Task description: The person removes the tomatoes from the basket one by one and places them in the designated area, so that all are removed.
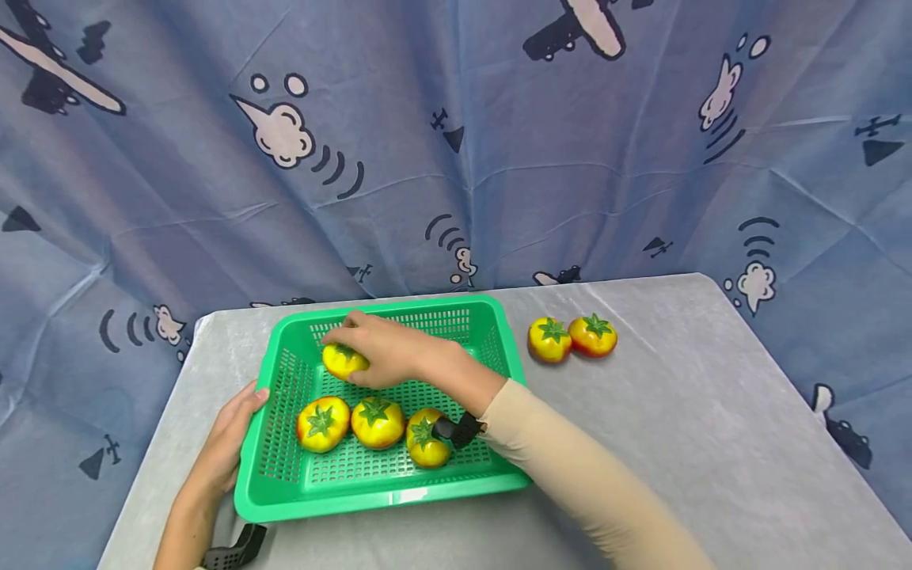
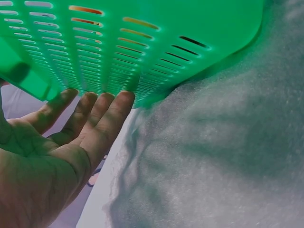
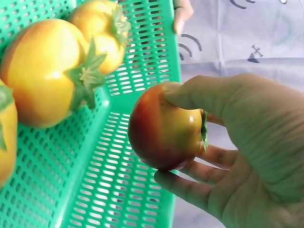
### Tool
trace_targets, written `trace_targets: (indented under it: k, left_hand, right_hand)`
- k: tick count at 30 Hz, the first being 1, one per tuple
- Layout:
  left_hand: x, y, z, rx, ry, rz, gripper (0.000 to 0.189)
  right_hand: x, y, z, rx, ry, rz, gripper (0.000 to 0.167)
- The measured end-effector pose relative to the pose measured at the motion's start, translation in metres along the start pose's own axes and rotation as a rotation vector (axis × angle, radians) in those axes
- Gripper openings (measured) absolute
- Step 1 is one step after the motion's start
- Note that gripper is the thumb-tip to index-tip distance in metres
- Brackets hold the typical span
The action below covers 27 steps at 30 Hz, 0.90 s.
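Only right-wrist view shows red on fruit (image 3: 159, 133) right hand (image 3: 256, 137) grips.

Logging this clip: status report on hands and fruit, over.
Right hand grips yellow-red fruit at green basket, far-left corner. Left hand holds basket's left rim. Three more fruits inside, two fruits on table. Nothing visibly blocking.

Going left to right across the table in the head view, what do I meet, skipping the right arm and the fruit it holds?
Left hand → basket's near-left fruit → near-middle fruit → near-right fruit → left fruit outside → right fruit outside.
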<state>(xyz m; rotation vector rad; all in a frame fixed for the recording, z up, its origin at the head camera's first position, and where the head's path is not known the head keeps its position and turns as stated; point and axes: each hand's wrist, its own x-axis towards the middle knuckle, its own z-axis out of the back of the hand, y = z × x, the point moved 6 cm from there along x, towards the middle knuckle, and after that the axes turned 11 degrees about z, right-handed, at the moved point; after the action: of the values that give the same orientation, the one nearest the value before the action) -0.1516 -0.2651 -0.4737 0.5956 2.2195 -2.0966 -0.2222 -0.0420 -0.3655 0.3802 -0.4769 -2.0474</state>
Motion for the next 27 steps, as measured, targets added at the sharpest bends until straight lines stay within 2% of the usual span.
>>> trace_targets:
  k: [4,10,13,23,27]
  left_hand:
    - [0.001,0.0,0.0,-0.007,-0.012,0.011,0.042]
    - [0.0,-0.001,-0.001,0.019,-0.029,0.021,0.061]
    - [-0.001,-0.002,-0.001,0.027,-0.028,0.021,0.066]
    - [0.0,-0.001,0.0,0.008,0.011,0.009,0.064]
    - [0.001,0.0,0.001,0.006,0.004,0.004,0.052]
  right_hand:
    - [-0.01,0.004,0.007,-0.012,-0.007,0.011,0.06]
    - [-0.025,0.004,0.013,-0.017,-0.017,-0.006,0.059]
    - [-0.033,0.004,0.017,-0.013,-0.033,-0.004,0.059]
    - [-0.063,-0.003,0.026,-0.027,-0.125,0.01,0.058]
    - [-0.075,-0.006,0.029,-0.04,-0.16,0.001,0.057]
